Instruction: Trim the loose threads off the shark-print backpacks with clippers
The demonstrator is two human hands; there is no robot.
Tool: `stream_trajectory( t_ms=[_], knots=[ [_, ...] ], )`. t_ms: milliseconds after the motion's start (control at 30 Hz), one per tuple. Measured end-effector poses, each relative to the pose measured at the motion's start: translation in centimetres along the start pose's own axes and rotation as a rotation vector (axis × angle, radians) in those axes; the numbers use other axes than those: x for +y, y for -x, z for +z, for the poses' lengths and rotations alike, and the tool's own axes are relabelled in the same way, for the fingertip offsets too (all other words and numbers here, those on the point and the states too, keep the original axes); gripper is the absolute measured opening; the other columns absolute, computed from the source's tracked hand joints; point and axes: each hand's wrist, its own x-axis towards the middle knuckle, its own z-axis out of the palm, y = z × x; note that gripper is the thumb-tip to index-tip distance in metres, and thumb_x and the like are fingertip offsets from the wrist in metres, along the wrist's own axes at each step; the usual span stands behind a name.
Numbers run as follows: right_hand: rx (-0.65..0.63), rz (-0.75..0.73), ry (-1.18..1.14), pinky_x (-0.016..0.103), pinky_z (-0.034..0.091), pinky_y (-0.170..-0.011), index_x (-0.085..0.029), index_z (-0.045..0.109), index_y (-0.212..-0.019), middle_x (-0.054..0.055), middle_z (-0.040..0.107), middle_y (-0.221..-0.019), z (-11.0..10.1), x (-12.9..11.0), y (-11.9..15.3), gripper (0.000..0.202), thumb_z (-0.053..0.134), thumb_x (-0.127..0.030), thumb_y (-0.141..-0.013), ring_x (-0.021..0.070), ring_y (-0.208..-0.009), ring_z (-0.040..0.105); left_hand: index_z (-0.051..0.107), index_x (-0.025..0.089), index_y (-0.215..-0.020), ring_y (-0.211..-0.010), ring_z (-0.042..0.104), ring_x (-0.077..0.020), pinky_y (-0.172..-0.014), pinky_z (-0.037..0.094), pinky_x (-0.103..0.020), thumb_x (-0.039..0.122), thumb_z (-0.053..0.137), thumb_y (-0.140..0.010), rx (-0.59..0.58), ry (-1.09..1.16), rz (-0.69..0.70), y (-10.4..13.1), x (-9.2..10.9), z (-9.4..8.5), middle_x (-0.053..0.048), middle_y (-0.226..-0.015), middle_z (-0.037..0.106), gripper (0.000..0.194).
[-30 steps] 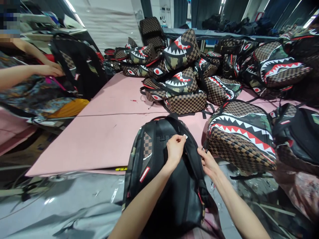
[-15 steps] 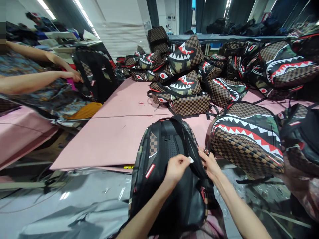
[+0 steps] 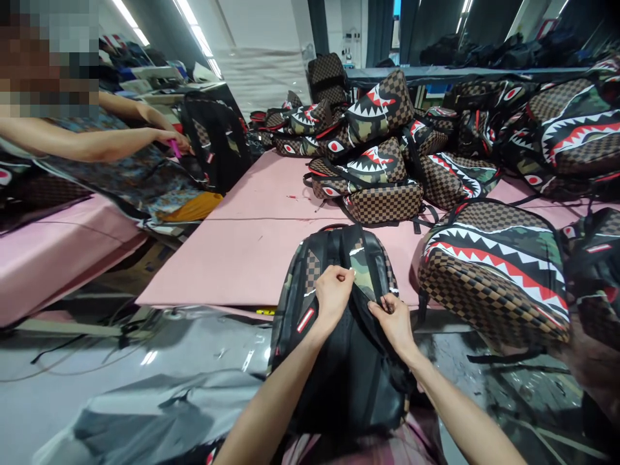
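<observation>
A black backpack (image 3: 339, 387) leans against the table edge before me, its back panel and straps towards me. Its right-hand shoulder strap (image 3: 365, 274) is turned so that a camouflage patch shows. My left hand (image 3: 334, 297) is closed in a pinch at this strap's inner edge, a small white piece (image 3: 353, 275) just showing at the fingertips. Lower down on the strap's outer side, my right hand (image 3: 394, 321) pinches the strap edge between thumb and fingers. A red-and-white label (image 3: 305, 320) sits on the other strap.
A pink-topped table (image 3: 232, 258) stretches ahead. Several checkered shark-mouth backpacks (image 3: 380, 165) are heaped at its back and right. One large backpack (image 3: 498, 271) lies close on my right. At left, another person's hand (image 3: 177, 140) works at a black backpack (image 3: 217, 142).
My left hand has moved up the strap with the white piece. The strap has turned, baring its camouflage patch. My view has swung left, showing more of the other person.
</observation>
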Motion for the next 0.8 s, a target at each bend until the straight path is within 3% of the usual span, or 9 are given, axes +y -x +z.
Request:
stream_trajectory(
  t_ms=[133,267,433,567,700,800],
  knots=[
    [0.023,-0.028,0.111,0.023,0.022,-0.052,-0.02,0.035,-0.053,-0.008,0.027,-0.052,0.2,-0.4,0.2,0.037,0.062,-0.04,-0.068,0.0092,-0.053,0.027,0.06,0.017,-0.058,-0.059,0.053,-0.0124,-0.059,0.034,-0.024,0.028,0.054,-0.075,0.009,-0.141,0.02,0.2,0.2,0.5,-0.001,-0.065,0.059,0.021],
    [-0.006,-0.005,0.033,0.024,0.022,-0.052,-0.021,0.03,-0.054,-0.008,0.025,-0.054,0.3,-0.5,0.2,0.039,0.062,-0.04,-0.068,0.0091,-0.053,0.025,0.058,0.017,-0.059,-0.058,0.051,-0.0111,-0.057,0.033,-0.023,0.023,0.054,-0.077,0.01,-0.231,0.117,1.6,0.1,0.6,0.0,-0.066,0.058,0.02],
    [0.019,0.011,-0.097,0.023,0.024,-0.052,-0.02,0.036,-0.057,-0.007,0.03,-0.057,0.3,-0.5,0.5,0.036,0.064,-0.04,-0.067,0.0095,-0.056,0.027,0.055,0.016,-0.059,-0.06,0.05,-0.0114,-0.057,0.034,-0.023,0.018,0.053,-0.079,0.118,-0.273,0.311,4.1,-0.5,0.5,-0.001,-0.064,0.055,0.02],
    [0.036,0.042,-0.152,0.023,0.028,-0.053,-0.019,0.042,-0.059,-0.007,0.036,-0.057,0.3,-0.3,0.4,0.034,0.066,-0.043,-0.066,0.0099,-0.056,0.031,0.051,0.016,-0.058,-0.061,0.049,-0.012,-0.059,0.037,-0.023,0.016,0.052,-0.081,0.148,-0.235,0.415,7.4,-0.9,0.5,-0.001,-0.061,0.052,0.023],
    [0.055,0.049,-0.215,0.023,0.028,-0.053,-0.018,0.045,-0.06,-0.007,0.037,-0.055,0.1,-0.3,-0.1,0.034,0.068,-0.043,-0.065,0.0093,-0.054,0.032,0.052,0.016,-0.057,-0.059,0.048,-0.0117,-0.055,0.036,-0.023,0.014,0.052,-0.08,0.006,-0.157,0.503,12.2,-0.2,-0.4,-0.001,-0.058,0.051,0.023],
    [0.082,0.083,-0.302,0.024,0.031,-0.055,-0.017,0.052,-0.063,-0.006,0.044,-0.056,-0.3,-0.5,-0.7,0.034,0.072,-0.044,-0.059,0.0097,-0.055,0.038,0.056,0.016,-0.061,-0.059,0.05,-0.01,-0.055,0.038,-0.021,0.016,0.054,-0.08,-0.115,0.053,0.483,13.5,-0.4,-3.4,0.0,-0.06,0.054,0.019]
  ],
)
